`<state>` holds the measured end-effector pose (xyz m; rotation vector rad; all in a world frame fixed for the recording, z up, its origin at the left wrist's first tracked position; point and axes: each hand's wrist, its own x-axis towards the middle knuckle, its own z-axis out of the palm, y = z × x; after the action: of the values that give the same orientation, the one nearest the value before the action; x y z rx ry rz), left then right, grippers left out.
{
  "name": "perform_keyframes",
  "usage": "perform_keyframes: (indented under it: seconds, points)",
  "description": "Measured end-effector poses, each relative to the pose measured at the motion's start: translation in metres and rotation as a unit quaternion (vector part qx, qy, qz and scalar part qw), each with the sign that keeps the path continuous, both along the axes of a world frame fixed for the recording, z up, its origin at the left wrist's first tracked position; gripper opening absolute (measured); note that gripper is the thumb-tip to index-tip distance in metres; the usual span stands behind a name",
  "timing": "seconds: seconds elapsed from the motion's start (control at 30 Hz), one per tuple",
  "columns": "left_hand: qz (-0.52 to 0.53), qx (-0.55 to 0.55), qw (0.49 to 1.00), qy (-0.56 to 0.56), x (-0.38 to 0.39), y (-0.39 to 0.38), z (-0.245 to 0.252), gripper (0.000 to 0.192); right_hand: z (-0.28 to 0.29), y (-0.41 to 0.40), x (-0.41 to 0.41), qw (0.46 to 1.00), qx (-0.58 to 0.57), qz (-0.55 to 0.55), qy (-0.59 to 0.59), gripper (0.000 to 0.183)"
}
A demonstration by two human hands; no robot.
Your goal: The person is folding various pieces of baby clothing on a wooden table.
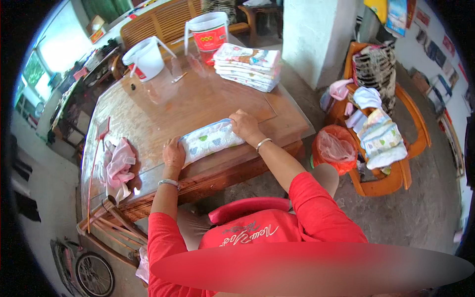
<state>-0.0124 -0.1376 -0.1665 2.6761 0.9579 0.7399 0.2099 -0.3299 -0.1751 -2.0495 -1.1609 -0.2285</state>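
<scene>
A white folded cloth (211,140), printed with green and blue shapes and edged in blue, lies in a narrow strip near the front of the wooden table (148,115). My left hand (174,153) grips its left end. At its right end, the fingers of my right hand (243,127) are curled over the far corner, with the thumb side hidden. Toward the back right of the table stands a neat stack of folded printed cloths (245,68). Crumpled pink fabric (120,163) lies to the left of my left hand.
Two plastic buckets, a white one (146,61) and one with a red label (210,37), stand at the table's back. A fly swatter (103,130) lies along the left side. On the right, a wooden chair (371,185) holds clothes (380,133) beside a red bag-lined bin (334,148).
</scene>
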Motion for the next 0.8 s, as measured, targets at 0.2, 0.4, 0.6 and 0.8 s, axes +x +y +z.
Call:
perform_keyframes:
  seconds: [0.2,0.4,0.6,0.8]
  points:
    - [0.032,0.008,0.999,0.010,-0.001,0.004,-0.005,0.019,0.001,0.004,0.003,0.999,0.015,0.016,-0.026,0.014]
    - [-0.007,0.061,0.998,-0.032,-0.007,0.011,-0.018,0.011,-0.005,-0.002,0.008,0.997,0.033,0.074,-0.013,0.023]
    - [0.010,0.054,0.995,-0.083,-0.009,-0.003,-0.013,0.014,-0.015,-0.002,0.027,0.995,0.028,0.093,-0.007,0.018]
    - [-0.002,0.007,1.000,-0.015,0.003,-0.007,-0.008,0.018,-0.021,-0.003,0.042,0.996,0.005,0.088,0.004,0.020]
